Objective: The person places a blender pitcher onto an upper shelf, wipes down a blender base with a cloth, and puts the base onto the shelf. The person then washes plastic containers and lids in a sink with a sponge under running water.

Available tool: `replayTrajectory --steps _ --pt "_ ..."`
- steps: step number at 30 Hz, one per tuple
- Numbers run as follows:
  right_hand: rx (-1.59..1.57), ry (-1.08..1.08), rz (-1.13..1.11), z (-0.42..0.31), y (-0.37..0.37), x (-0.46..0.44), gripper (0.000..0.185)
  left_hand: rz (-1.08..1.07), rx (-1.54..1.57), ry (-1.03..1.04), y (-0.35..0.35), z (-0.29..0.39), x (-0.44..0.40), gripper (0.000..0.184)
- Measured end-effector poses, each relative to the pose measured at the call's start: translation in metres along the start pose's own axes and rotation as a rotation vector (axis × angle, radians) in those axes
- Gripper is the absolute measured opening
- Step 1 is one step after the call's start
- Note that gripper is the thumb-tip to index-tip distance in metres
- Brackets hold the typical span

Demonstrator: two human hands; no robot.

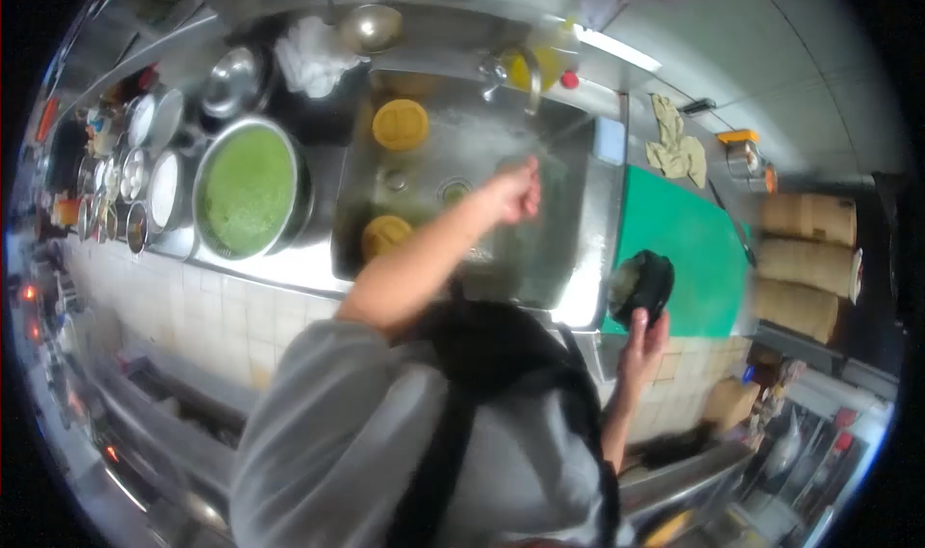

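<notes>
Over the metal sink [559,259] my left hand [515,191] is closed, its fingers curled below the tap [535,90]. Whether something small is inside that fist is hidden. At the right, my right hand [644,341] grips a black round container [657,283] from below. The container is tilted, with a greyish inner side facing left, above the edge of a green board [684,230]. Two round yellow pieces lie in the sink: one yellow disc [400,124] at the back and another yellow disc [383,236] beside my left forearm.
Left of the sink stands a large pot of green liquid [249,191]. Several metal bowls and pans crowd the far left. A metal bowl [372,29] and white cloth [313,56] sit behind. A beige cloth [674,143] lies by the green board; brown bundles [805,264] stand right.
</notes>
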State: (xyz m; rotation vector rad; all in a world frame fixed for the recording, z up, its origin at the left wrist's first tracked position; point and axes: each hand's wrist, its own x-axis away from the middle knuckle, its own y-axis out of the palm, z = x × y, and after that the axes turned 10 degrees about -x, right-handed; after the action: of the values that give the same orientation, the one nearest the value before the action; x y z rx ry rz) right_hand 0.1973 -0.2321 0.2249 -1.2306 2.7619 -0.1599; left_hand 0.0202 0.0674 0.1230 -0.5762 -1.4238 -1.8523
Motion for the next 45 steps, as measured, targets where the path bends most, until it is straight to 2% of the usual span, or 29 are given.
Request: replayTrajectory --steps 1,3,4,5,7,8,9,11,12,13,15,16,19,21,23,25,27,29,32,33,35,36,37,38,39,40,42,43,45 --pt "-0.094 0.055 0.055 0.001 0.001 0.004 0.026 -0.012 -0.014 -0.012 0.01 0.005 0.013 0.04" --pt "-0.201 0.07 0.052 -0.005 0.011 0.007 0.028 0.039 -0.554 0.092 0.027 0.021 0.037 0.038" --pt "-0.225 0.04 0.042 -0.008 0.019 0.007 0.029 -0.053 -0.728 0.074 0.029 0.028 0.042 0.046" --pt "-0.252 0.01 0.03 -0.01 0.025 0.005 0.03 -0.056 -0.744 0.076 0.037 0.031 0.046 0.046" --pt "-0.415 0.04 0.027 -0.002 0.032 0.004 0.031 -0.066 -1.617 -0.025 0.067 0.039 0.082 0.058" --pt "-0.472 0.048 0.021 0.004 0.033 0.002 0.031 -0.078 -1.757 -0.067 0.061 0.031 0.065 0.067" --pt "-0.53 0.058 0.01 0.006 0.035 -0.001 0.032 -0.073 -1.767 -0.073 0.068 0.027 0.068 0.067" --pt "-0.645 0.086 0.01 0.001 0.042 -0.005 0.033 -0.115 -2.174 -0.062 0.08 0.017 0.077 0.07" --pt "-0.748 0.117 0.004 -0.005 0.044 -0.007 0.033 -0.084 -2.229 -0.074 0.086 0.01 0.077 0.063" --pt "-0.804 0.139 -0.035 -0.011 0.042 -0.009 0.035 -0.049 -2.22 -0.081 0.097 0.006 0.088 0.063" --pt "-0.889 0.143 -0.092 -0.004 0.03 -0.015 0.037 0.038 -2.296 -0.072 0.121 -0.003 0.104 0.034" --pt "-0.896 0.161 -0.107 -0.006 0.022 -0.017 0.038 0.039 -2.319 -0.072 0.127 -0.01 0.102 0.039" --pt "-0.942 0.177 -0.171 -0.001 -0.003 -0.029 0.041 0.109 -2.254 0.013 0.131 -0.042 0.083 0.036" --pt "-0.9 0.193 -0.201 0.019 -0.019 -0.037 0.043 0.104 -2.118 0.168 0.122 -0.057 0.081 0.037" --pt "-0.895 0.196 -0.262 0.024 -0.023 -0.045 0.035 0.181 -2.256 0.333 0.116 -0.066 0.077 0.042" --pt "-0.788 0.084 -0.378 0.024 -0.03 -0.051 0.038 0.6 -1.772 0.539 0.133 -0.076 0.157 0.048" --pt "-0.633 -0.053 -0.466 0.011 -0.032 -0.054 0.038 0.678 -1.727 0.564 0.125 -0.086 0.2 0.054" --pt "-0.475 -0.178 -0.486 -0.014 -0.032 -0.05 0.033 0.728 -1.53 0.645 0.111 -0.106 0.234 0.061" --pt "-0.33 -0.299 -0.579 -0.052 -0.024 -0.031 0.028 0.812 -1.505 0.803 0.086 -0.15 0.28 0.061" --pt "-0.334 -0.315 -0.589 -0.066 -0.017 -0.019 0.028 0.825 -1.5 0.819 0.074 -0.165 0.294 0.061" --pt "-0.253 -0.351 -0.745 -0.092 0.005 0.007 0.026 0.883 -1.346 1.062 0.045 -0.198 0.324 0.052" --pt "-0.176 -0.491 -0.801 -0.09 0.018 0.012 0.025 0.918 -1.279 1.101 0.033 -0.215 0.346 0.046" --pt "-0.091 -0.735 -0.874 -0.109 0.035 0.026 0.024 0.944 -1.212 1.129 0.02 -0.232 0.368 0.041" --pt "-0.052 -0.808 -0.951 -0.137 0.054 0.05 0.022 0.973 -1.116 1.218 -0.003 -0.249 0.38 0.032" --pt "-0.074 -1.004 -0.98 -0.147 0.075 0.068 0.02 0.978 -1.014 1.192 -0.012 -0.267 0.41 0.028" --pt "-0.095 -1.021 -1.041 -0.161 0.095 0.09 0.019 1.0 -0.938 1.248 -0.034 -0.286 0.425 0.025" --pt "-0.135 -1.089 -1.121 -0.187 0.128 0.14 0.017 1.09 -0.739 1.137 -0.052 -0.32 0.473 0.023" --pt "-0.154 -1.093 -1.217 -0.192 0.144 0.158 0.019 1.068 -0.726 1.123 -0.067 -0.335 0.486 0.023" --pt "-0.274 -1.21 -1.321 -0.206 0.181 0.204 0.023 1.185 -0.609 1.297 -0.097 -0.362 0.516 0.022"
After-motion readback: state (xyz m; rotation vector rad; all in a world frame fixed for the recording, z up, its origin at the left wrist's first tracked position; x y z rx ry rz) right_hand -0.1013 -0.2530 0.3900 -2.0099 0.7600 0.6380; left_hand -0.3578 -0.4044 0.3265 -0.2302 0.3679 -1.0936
